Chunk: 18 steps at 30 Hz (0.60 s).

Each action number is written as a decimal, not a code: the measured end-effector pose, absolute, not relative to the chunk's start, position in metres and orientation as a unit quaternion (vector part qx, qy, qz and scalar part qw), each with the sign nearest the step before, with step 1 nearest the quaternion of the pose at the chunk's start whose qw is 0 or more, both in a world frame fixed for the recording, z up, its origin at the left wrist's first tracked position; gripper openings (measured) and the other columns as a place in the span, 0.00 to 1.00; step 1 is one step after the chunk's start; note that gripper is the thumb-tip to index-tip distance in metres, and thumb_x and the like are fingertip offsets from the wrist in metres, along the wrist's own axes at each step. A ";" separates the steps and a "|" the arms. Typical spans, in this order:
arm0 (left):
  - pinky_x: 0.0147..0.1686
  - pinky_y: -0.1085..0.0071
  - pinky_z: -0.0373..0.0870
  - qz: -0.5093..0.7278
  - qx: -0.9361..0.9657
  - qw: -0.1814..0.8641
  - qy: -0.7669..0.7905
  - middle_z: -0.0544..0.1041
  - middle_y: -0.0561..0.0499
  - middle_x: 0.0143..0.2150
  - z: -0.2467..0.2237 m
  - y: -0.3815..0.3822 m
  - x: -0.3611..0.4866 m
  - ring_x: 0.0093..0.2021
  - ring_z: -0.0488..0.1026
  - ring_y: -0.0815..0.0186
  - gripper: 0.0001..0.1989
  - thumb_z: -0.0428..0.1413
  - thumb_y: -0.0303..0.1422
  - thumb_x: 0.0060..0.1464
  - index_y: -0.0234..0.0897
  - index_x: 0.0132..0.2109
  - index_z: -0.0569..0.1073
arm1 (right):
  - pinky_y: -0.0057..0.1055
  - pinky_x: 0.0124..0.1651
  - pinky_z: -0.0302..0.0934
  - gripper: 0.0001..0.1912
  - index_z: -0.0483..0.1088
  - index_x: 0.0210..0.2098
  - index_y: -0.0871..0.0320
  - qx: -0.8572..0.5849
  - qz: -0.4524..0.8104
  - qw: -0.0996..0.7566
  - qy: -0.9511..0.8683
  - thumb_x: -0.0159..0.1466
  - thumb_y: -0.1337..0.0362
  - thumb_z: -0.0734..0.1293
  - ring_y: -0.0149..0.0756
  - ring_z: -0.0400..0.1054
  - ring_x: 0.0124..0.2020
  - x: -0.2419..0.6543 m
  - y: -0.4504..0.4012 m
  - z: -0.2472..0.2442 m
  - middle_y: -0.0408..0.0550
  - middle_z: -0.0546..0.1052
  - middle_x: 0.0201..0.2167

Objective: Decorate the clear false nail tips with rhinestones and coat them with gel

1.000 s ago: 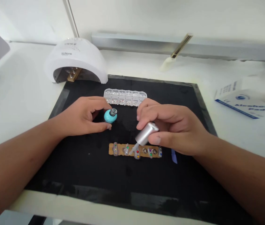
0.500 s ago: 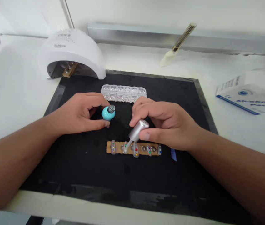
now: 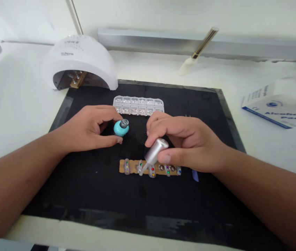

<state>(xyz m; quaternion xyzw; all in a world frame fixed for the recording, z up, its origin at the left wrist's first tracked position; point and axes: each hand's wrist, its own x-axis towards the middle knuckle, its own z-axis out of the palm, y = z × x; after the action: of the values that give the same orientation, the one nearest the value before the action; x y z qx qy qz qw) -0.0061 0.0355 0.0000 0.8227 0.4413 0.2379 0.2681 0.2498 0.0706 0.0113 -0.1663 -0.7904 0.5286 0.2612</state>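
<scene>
My left hand (image 3: 98, 129) is closed round a small turquoise nail polish bottle (image 3: 121, 129), its neck uncapped and tilted to the right. Between thumb and fingers, my right hand (image 3: 184, 139) grips the silver cap of a nail polish brush (image 3: 155, 153). The brush points down and left, its tip at a clear false nail (image 3: 140, 165) with coloured gems. That nail is one of several mounted across a tan strip (image 3: 133, 168) lying on the black mat. Bare round metal studs (image 3: 161, 167) show between some nails.
Behind my hands lies a clear compartment case (image 3: 138, 105) of tiny gems. A white nail lamp (image 3: 82, 59) stands back left with a stand inside. A brush (image 3: 198, 52) leans at the back; an alcohol pads box (image 3: 273, 108) is right. A purple piece (image 3: 195, 175) lies near my right wrist.
My right hand has shifted slightly down and right, and the brush tip is now a little lower on the gemmed nail. My left hand keeps the bottle in nearly the same place.
</scene>
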 end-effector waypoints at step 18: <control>0.25 0.74 0.60 0.241 0.823 0.268 0.439 0.71 0.55 0.31 0.000 0.035 -0.006 0.24 0.64 0.73 0.09 0.63 0.35 0.52 0.37 0.39 0.74 | 0.34 0.40 0.62 0.05 0.76 0.33 0.55 -0.196 0.529 0.276 -0.778 0.60 0.61 0.72 0.34 0.66 0.34 0.251 0.073 0.011 0.42 0.72 0.27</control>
<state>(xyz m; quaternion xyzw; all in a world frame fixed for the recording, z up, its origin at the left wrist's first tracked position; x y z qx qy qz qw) -0.0059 0.0351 -0.0001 0.8230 0.4390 0.2409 0.2683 0.2510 0.0731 0.0107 -0.1963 -0.7783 0.5287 0.2761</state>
